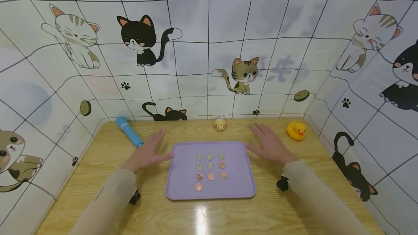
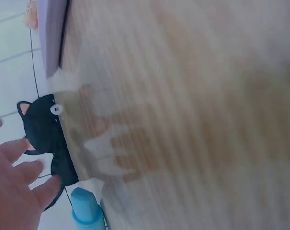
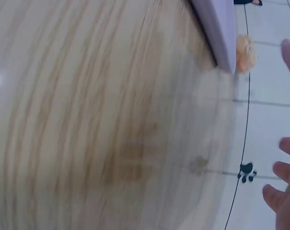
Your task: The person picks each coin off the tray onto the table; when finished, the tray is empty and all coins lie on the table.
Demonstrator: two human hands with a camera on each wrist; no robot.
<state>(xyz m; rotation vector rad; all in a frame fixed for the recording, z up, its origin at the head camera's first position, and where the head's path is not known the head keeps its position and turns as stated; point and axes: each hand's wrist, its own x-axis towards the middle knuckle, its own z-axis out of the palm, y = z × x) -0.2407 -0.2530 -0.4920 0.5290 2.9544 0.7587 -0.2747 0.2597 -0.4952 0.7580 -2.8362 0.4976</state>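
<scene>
A lilac tray point(image 1: 233, 188) lies on the wooden table between the two hands. On it several coins point(image 1: 211, 176) are laid out in rows, silver ones toward the back and copper ones toward the front. My left hand point(image 1: 147, 154) is spread beside the tray's left edge, thumb pointing toward the rim, holding nothing. On the other side my right hand point(image 1: 270, 144) is likewise spread, its thumb close to the back right corner. Both wrist views show the fingers extended over the table, with the tray's edge point(image 2: 50, 38) nearby.
A blue cylindrical object point(image 1: 129, 132) with a rounded end lies just behind the left hand. At the table's back stands a small figurine point(image 1: 220, 124). A yellow rubber duck point(image 1: 296, 131) sits at the back right. Cat-patterned sheeting point(image 1: 196, 57) encloses the table's back and sides.
</scene>
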